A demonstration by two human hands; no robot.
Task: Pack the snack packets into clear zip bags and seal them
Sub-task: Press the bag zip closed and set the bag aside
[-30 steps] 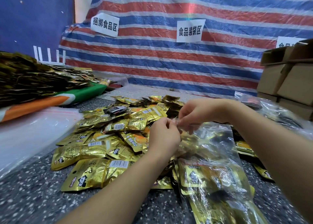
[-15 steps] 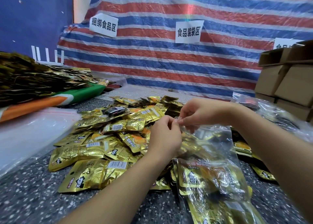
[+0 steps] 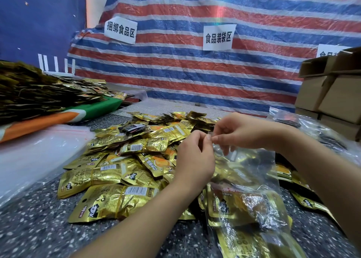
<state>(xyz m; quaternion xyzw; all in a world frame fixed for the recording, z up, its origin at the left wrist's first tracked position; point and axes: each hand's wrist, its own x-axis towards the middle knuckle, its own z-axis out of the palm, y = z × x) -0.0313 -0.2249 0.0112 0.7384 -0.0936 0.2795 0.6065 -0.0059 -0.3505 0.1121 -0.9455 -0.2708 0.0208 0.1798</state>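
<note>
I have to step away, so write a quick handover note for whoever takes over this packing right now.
Left hand and right hand: both pinch the top edge of the zip bag, fingers meeting at its strip.
The bag holds gold packets and lies on the table, in front of the person.
Loose packets are heaped to the left of it; empty bags lie far left.
Done: this bag is filled.
Left: finish pressing the seal, which I can't confirm is closed, then bag the loose heap.

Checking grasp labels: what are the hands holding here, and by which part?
Both the left hand and right hand pinch the top edge of the clear zip bag, which holds gold packets.
</note>
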